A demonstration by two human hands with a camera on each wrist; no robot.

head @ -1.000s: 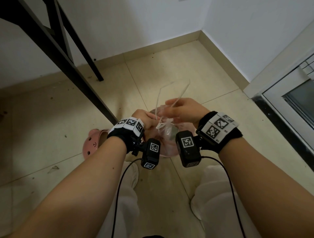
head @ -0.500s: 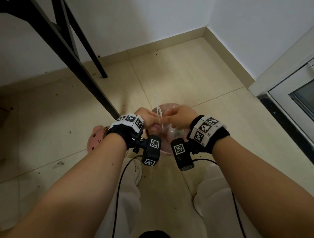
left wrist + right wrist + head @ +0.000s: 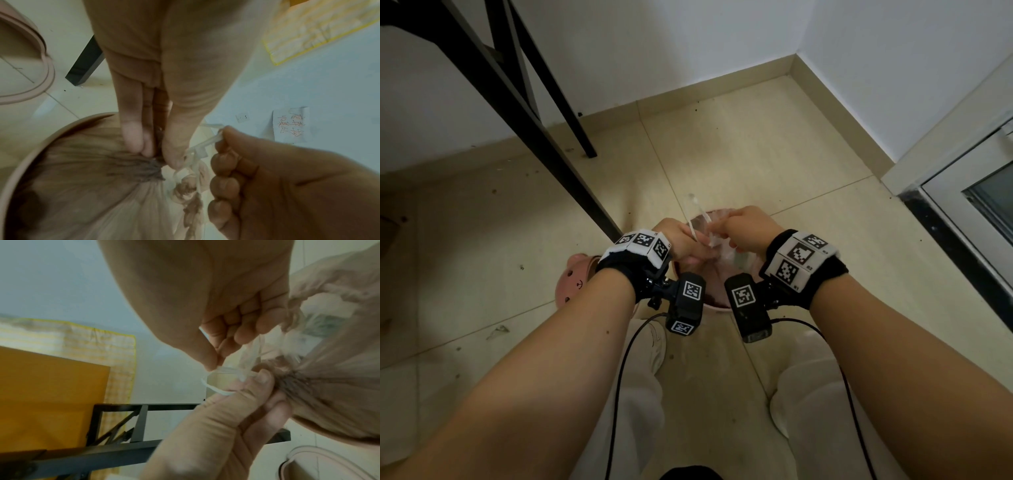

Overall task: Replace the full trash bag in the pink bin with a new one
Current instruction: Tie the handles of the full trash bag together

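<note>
The full trash bag (image 3: pixel 86 191) is seen still seated inside the pink bin (image 3: pixel 30 151) on the tiled floor (image 3: pixel 774 154), its translucent film gathered into a tight neck above the rim. That neck is pinched by the left hand (image 3: pixel 681 240), thumb and fingertips (image 3: pixel 133 139) closed narrowly around the bunched plastic — a grip apparently chosen so the gathers are kept from spreading while the closure is worked. A thin white drawstring (image 3: pixel 218 390) is pinched by the right hand (image 3: pixel 746 228), whose fingers are curled into a small fist close beside the left; the string is seen looping from that pinch toward the neck, with a stray end poking upward in the head view. It is judged that the bag is being tied shut, and that the two hands are held nearly touching so the string can be passed around the neck without slack. Whether a knot has been completed cannot be told from these views. The bin lid (image 3: pixel 575 284), pink with a small face on it, is lying on the floor just left of the bin — presumably set aside for access. A black frame leg (image 3: pixel 524 113) stands nearby at the left. No new bag is visible, so lifting out and relining are judged still to come.
</note>
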